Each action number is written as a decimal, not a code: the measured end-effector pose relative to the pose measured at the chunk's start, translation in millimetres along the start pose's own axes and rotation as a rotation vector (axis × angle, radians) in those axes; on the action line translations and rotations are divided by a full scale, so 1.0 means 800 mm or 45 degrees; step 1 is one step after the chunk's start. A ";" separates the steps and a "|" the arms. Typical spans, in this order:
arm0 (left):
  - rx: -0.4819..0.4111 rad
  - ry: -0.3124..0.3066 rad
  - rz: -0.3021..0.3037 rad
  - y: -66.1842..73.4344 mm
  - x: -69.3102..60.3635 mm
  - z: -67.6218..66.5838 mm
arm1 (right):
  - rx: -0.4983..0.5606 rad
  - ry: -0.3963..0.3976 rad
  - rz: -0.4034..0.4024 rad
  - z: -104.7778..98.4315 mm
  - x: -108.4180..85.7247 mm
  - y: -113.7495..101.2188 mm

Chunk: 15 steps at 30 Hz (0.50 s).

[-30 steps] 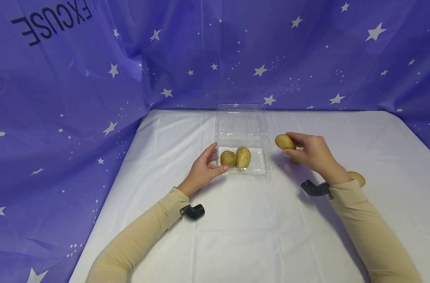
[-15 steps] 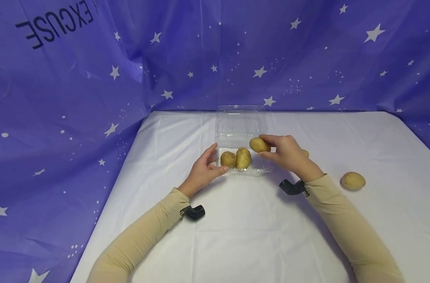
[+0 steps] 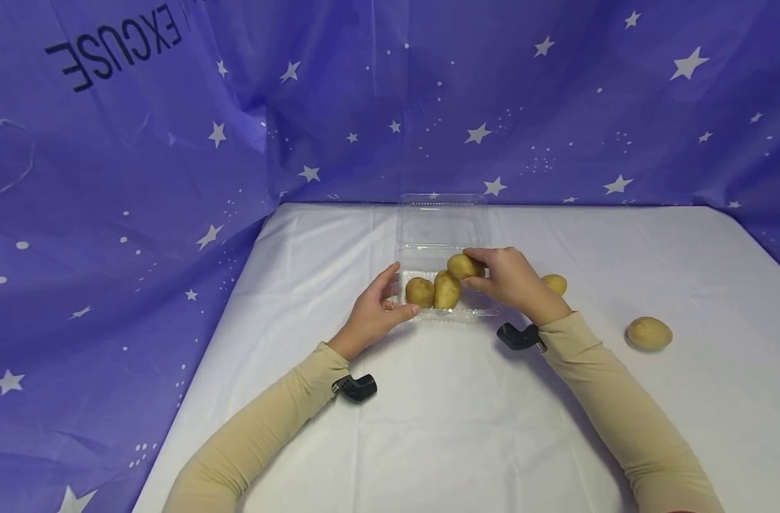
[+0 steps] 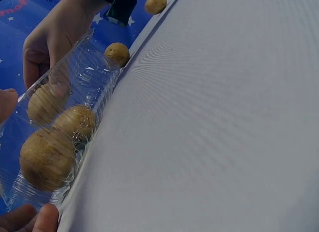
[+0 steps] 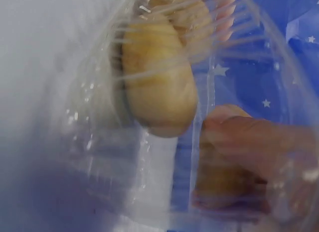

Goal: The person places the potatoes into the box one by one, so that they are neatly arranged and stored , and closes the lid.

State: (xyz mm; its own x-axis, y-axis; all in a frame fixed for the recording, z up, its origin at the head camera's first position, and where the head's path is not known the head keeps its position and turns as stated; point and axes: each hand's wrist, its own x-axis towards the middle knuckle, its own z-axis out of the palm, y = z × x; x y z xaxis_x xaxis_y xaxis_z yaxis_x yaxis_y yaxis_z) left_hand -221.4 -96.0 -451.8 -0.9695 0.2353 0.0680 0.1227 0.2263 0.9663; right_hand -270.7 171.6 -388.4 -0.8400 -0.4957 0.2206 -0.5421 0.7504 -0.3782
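Observation:
A clear plastic clamshell container [image 3: 486, 311] stands on the table with its lid [image 3: 444, 222] raised at the back. Inside, on the left, a round potato [image 3: 419, 293] and a longer potato [image 3: 447, 291] lie side by side. My left hand [image 3: 372, 313] holds the container's left end, thumb at the front rim. Between thumb and fingers, my right hand [image 3: 516, 281] pinches another potato [image 3: 463, 266] over the right rear of the base, close to the longer one. Through blurred plastic, the right wrist view shows this held potato [image 5: 219, 177]; whether it touches the bottom I cannot tell.
Two loose potatoes lie on the white-covered table [image 3: 422, 427]: one [image 3: 555, 285] just behind the right wrist, the other [image 3: 649, 333] farther right. A blue star-patterned sheet [image 3: 338, 85] hangs behind and to the left. Each wrist carries a black camera mount [image 3: 356, 387].
The right hand has moved left with its potato, from beside the container to over its base, then slightly lower. Both loose potatoes at right are now uncovered. The left hand has stayed at the container.

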 end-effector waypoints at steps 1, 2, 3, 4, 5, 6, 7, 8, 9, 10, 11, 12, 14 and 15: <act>0.003 0.001 0.002 0.000 0.000 0.000 | -0.006 -0.002 0.002 0.000 0.000 0.001; 0.007 0.002 0.002 0.000 0.000 0.000 | -0.014 -0.003 0.004 0.000 0.000 0.002; 0.009 0.002 0.004 0.001 0.000 0.000 | -0.020 -0.002 0.004 0.000 -0.001 0.002; 0.010 0.002 0.006 0.001 0.000 0.000 | -0.027 -0.001 0.004 0.001 -0.001 0.003; 0.009 0.001 0.007 0.001 0.000 0.000 | -0.031 -0.003 0.006 0.001 -0.001 0.004; 0.009 0.001 0.005 0.002 -0.001 0.000 | -0.037 -0.005 0.004 0.001 0.000 0.004; 0.008 -0.001 0.005 0.002 -0.001 0.000 | -0.044 -0.009 0.004 0.002 0.000 0.004; 0.008 -0.003 0.005 0.002 -0.001 0.000 | -0.054 -0.014 0.004 0.002 0.000 0.005; 0.008 -0.005 0.006 0.002 -0.001 0.000 | -0.062 -0.019 0.003 0.003 0.000 0.005; 0.009 -0.007 0.005 0.001 -0.001 0.000 | -0.068 -0.024 0.004 0.003 0.000 0.005; 0.010 -0.008 0.005 0.001 -0.001 0.000 | -0.074 -0.029 0.004 0.003 0.000 0.005; 0.011 -0.010 0.006 0.000 0.000 0.000 | -0.079 -0.031 0.003 0.003 0.000 0.005; 0.011 -0.013 0.007 0.000 0.000 0.000 | -0.086 -0.035 0.001 0.004 0.000 0.005; 0.009 -0.013 0.006 0.000 0.000 0.000 | -0.084 -0.034 0.002 0.004 -0.001 0.004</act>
State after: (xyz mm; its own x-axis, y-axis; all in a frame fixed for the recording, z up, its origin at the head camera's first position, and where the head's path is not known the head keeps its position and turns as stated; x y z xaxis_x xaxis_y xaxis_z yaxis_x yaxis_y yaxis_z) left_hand -221.3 -96.0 -452.1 -0.9667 0.2462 0.0700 0.1288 0.2318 0.9642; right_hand -272.0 173.0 -392.5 -0.8403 -0.5056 0.1956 -0.5420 0.7778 -0.3182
